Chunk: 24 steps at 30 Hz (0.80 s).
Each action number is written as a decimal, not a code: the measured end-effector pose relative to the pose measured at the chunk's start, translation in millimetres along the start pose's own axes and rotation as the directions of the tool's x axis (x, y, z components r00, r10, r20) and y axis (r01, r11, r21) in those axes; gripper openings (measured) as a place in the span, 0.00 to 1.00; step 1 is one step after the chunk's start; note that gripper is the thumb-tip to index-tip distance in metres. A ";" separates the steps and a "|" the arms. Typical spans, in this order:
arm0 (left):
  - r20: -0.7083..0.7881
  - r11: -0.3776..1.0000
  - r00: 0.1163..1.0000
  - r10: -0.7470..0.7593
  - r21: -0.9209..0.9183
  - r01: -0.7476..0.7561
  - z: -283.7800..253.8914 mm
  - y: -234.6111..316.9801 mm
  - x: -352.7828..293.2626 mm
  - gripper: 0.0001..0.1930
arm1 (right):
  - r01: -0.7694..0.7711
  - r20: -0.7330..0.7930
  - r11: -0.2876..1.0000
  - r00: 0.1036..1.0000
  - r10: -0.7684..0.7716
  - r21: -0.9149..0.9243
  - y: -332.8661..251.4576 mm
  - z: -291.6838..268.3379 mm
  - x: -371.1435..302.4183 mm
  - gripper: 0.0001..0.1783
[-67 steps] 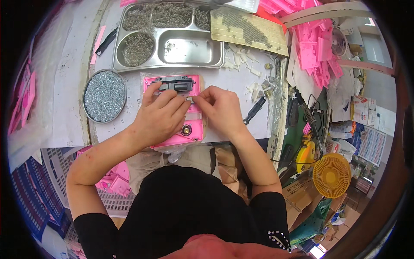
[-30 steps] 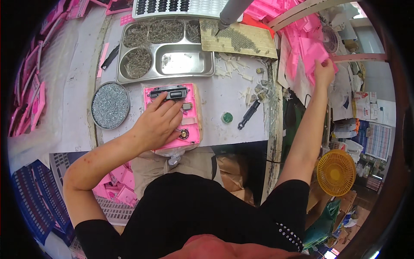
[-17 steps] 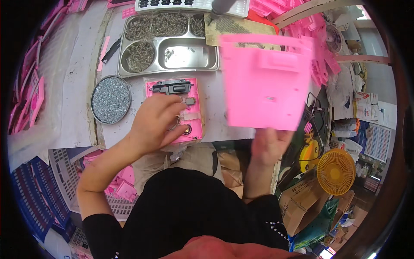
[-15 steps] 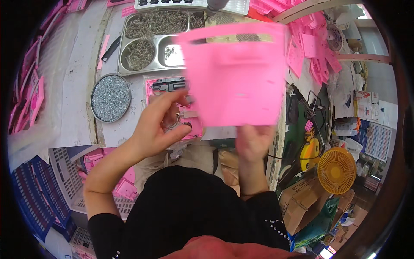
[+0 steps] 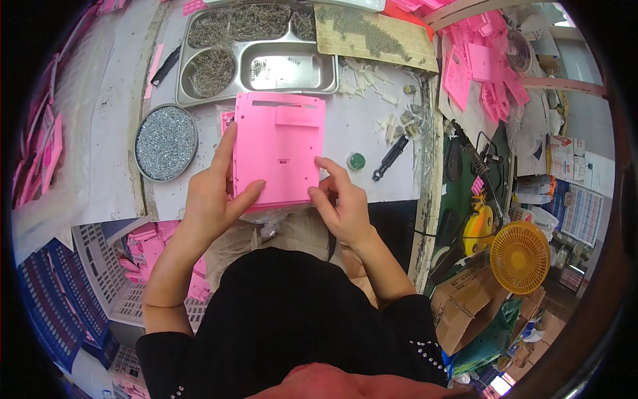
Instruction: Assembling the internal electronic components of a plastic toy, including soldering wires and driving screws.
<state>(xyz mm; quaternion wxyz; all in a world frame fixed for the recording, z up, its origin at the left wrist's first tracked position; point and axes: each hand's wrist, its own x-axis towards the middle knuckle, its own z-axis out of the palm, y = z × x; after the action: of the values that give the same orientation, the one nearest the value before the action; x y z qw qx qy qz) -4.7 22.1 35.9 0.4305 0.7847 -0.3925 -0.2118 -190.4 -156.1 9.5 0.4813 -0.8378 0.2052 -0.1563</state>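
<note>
A flat pink plastic cover (image 5: 280,143) with a slot near its far edge lies in front of me at the table's near edge. My left hand (image 5: 211,193) holds its left edge, thumb on the near left corner. At the right edge, my right hand (image 5: 345,207) grips it between thumb and bent fingers. Beneath the cover is a pink housing (image 5: 227,118), of which only a sliver at the upper left shows; its inside is hidden.
A round dish of small metal pieces (image 5: 165,143) stands left. Beyond the cover is a steel compartment tray (image 5: 249,94) with springs or screws. To the right lie a green-topped round piece (image 5: 356,161), a black tool-like part (image 5: 391,158) and white bits. A pink-filled crate (image 5: 133,302) stands lower left.
The raised pink cover has come down and left onto the open pink housing, hiding its black parts and wires. My right hand moved left with it; my left hand now holds its left edge.
</note>
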 end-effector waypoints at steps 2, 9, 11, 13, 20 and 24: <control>-0.018 0.998 1.000 0.002 0.059 -0.001 5.5 -10.0 -3.6 0.47 | -0.001 0.025 0.998 1.000 0.003 -0.060 3.0 2.6 -0.2 0.29; -0.054 0.989 0.993 -0.103 -0.111 0.096 12.6 -20.7 -15.4 0.43 | 0.048 0.200 0.994 0.979 -0.027 -0.100 10.0 -6.4 16.3 0.29; -0.065 0.980 0.986 -0.152 -0.141 0.142 16.7 -22.3 -24.2 0.43 | 0.094 0.210 0.991 0.975 -0.071 -0.100 11.5 -7.8 18.3 0.29; -0.089 0.962 0.978 -0.191 -0.214 0.169 20.4 -22.9 -26.7 0.42 | 0.123 0.219 0.987 0.971 -0.099 -0.100 12.3 -8.4 20.5 0.29; -0.180 0.974 0.967 -0.180 -0.168 0.150 25.5 -17.6 -28.4 0.38 | 0.038 0.265 0.992 0.964 -0.005 -0.119 5.2 -12.1 25.0 0.32; -0.255 0.978 0.962 -0.094 0.155 0.136 25.7 -18.4 -33.5 0.32 | 0.148 0.263 0.950 0.962 -0.074 -0.274 1.9 -9.7 25.6 0.32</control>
<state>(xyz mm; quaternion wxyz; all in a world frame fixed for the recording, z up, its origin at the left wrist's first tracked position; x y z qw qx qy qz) -34.2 41.7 6.3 0.3937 0.8605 -0.3064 -0.1031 -173.0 -176.8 14.3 0.3653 -0.9225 0.1161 -0.0448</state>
